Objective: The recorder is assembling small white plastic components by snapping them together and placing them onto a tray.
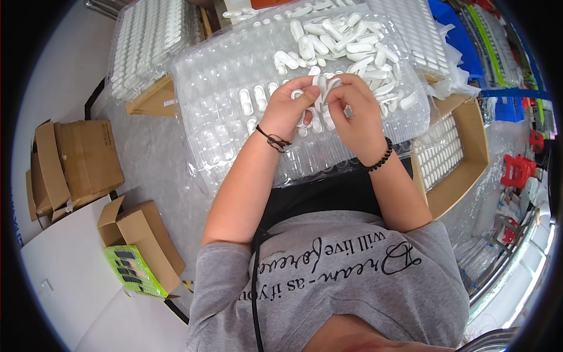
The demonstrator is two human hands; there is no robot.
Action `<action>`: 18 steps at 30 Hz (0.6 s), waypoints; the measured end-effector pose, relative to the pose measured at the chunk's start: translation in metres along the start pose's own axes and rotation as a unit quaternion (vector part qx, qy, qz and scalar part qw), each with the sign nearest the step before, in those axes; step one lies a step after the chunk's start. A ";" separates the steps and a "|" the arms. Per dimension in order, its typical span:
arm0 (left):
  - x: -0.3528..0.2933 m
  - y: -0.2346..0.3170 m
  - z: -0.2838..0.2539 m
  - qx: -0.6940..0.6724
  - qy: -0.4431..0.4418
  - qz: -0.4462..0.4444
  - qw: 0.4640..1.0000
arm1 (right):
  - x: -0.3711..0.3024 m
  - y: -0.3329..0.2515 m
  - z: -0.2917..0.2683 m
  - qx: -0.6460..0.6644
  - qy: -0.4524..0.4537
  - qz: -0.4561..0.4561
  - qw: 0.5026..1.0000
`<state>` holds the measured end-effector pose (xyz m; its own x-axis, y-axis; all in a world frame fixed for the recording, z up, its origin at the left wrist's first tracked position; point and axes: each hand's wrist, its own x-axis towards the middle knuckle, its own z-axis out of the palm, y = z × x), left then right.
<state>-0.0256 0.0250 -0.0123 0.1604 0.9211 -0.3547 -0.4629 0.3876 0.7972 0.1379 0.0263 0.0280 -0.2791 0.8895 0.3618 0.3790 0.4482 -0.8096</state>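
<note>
**Head view: both my hands bunched on white pieces above the clear tray**

I have both hands over the clear blister tray (234,117), which lies straight ahead of me so its rows of pockets are within easy reach. A loose heap of white oblong pieces (346,44) sits on the tray's far right part, just beyond my fingers, handy for picking. My left hand (290,108) is curled, thumb and fingers pinched on a few white pieces (319,88), and my right hand (355,108) is curled against it, fingertips closed on the same small cluster. A few pockets left of my left hand already hold pieces. A cardboard box (463,152) with filled trays stands to my right.
</note>
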 end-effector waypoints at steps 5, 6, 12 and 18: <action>0.001 -0.004 -0.002 0.006 -0.011 0.021 1.000 | 0.006 0.008 0.004 0.092 0.000 0.065 0.994; 0.001 -0.003 -0.001 0.010 -0.012 0.027 1.000 | 0.006 0.010 0.004 0.091 0.000 0.066 0.994; 0.005 -0.005 -0.006 -0.005 -0.015 0.007 1.000 | 0.006 0.015 0.001 0.072 -0.021 0.039 0.996; 0.007 -0.007 -0.009 -0.010 -0.014 0.004 1.000 | 0.008 0.019 0.005 0.135 -0.019 0.046 0.990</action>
<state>-0.0293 0.0283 -0.0251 0.1811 0.9252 -0.3335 -0.4819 0.3790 0.7900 0.1379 0.0417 0.0133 -0.2889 0.9191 0.2680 0.1562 0.3214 -0.9340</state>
